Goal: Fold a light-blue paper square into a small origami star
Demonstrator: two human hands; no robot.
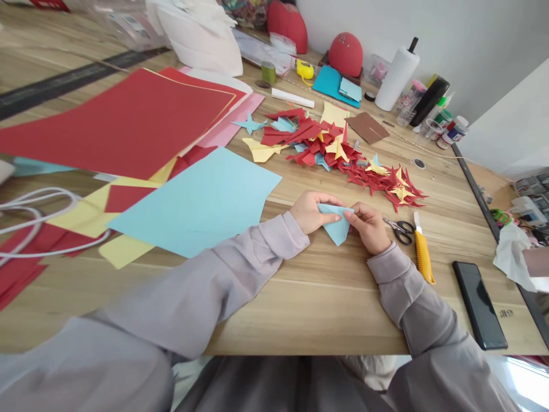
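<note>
1. We see only part of the left hand's (306,214) fingers; the folded blue paper (337,230) covers the rest.
2. We cannot tell whether the tips of the scissors (404,232) run behind the right hand (368,228).
3. We lose the large red sheet (128,123) and the white cable (36,220) at the left edge.
4. We find the bottle label (454,134) too small to read.
5. We cannot count the overlapping red shapes (309,134).

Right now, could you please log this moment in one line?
Left hand: pinching folded blue paper; right hand: pinching same paper; right of hands: scissors, yellow-handled tool, phone; beyond hands: pile of paper shapes
</note>
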